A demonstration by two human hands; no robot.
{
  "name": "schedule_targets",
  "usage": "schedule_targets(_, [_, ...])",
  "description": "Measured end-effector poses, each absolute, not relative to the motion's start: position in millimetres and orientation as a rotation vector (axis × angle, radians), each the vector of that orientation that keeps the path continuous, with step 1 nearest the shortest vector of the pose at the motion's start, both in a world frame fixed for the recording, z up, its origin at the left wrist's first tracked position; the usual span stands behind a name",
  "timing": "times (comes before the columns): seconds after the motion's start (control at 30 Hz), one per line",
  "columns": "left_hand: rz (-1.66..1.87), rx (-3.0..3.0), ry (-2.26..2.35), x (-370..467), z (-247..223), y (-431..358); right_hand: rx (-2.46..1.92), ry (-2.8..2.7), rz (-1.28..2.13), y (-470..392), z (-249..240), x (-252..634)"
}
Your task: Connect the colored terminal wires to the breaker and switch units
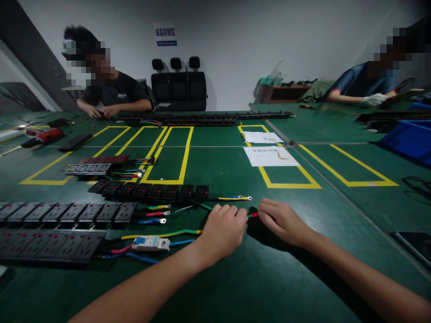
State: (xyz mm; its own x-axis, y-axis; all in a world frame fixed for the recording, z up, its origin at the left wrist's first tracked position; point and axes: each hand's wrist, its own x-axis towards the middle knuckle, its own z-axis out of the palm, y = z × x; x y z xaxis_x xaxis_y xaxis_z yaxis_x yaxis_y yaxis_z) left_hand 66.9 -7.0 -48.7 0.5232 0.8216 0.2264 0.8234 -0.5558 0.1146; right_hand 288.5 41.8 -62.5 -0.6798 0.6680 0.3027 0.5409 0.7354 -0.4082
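My left hand (pixel 226 229) is closed round a thin green wire (pixel 249 216). The wire runs from the row of black socket modules (pixel 146 192) into my fist. At its end is a short red piece (pixel 254 215), perhaps a sleeve, which the fingertips of my right hand (pixel 281 223) pinch; its tip is hidden. A yellow wire with a ring terminal (pixel 249 198) lies just beyond my hands. Close by my left wrist are a yellow-green wire (pixel 164 234) and a small white breaker (pixel 151 243) with red and blue wires.
Two longer socket strips (pixel 67 213) (pixel 50 246) lie at the left, one with ring-ended wires. Paper sheets (pixel 269 156) lie past my right hand, a phone (pixel 415 244) at the right edge. A red-and-black tool (pixel 43 136) is far left. Two people sit across the green table (pixel 215 166).
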Motion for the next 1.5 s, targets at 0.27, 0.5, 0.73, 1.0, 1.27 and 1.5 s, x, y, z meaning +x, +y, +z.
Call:
schedule_targets(0.27, [-0.409, -2.737, -1.474, 67.2, -49.1, -7.0, -0.935, -2.493, 0.426, 41.5, -61.0, 287.9])
schedule_targets(0.5, [-0.408, -2.731, -1.479, 67.6, -49.2, -6.7, -0.918, -2.497, 0.418, 41.9, -61.7, 288.1])
schedule_targets(0.73, [-0.405, -2.733, -1.48, 68.0, -49.5, -6.8, -0.919, -2.487, 0.42, 42.0, -63.3, 288.6])
schedule_targets(1.0, [-0.415, -2.74, -1.476, 67.1, -49.7, -7.0, -0.933, -2.494, 0.408, 42.0, -62.8, 288.6])
schedule_targets(1.27, [-0.415, -2.736, -1.475, 67.7, -49.9, -6.8, -0.932, -2.482, 0.427, 41.6, -60.9, 287.5])
schedule_targets(1.5, [-0.414, -2.724, -1.472, 68.0, -50.3, -7.0, -0.932, -2.484, 0.432, 42.0, -62.9, 288.5])
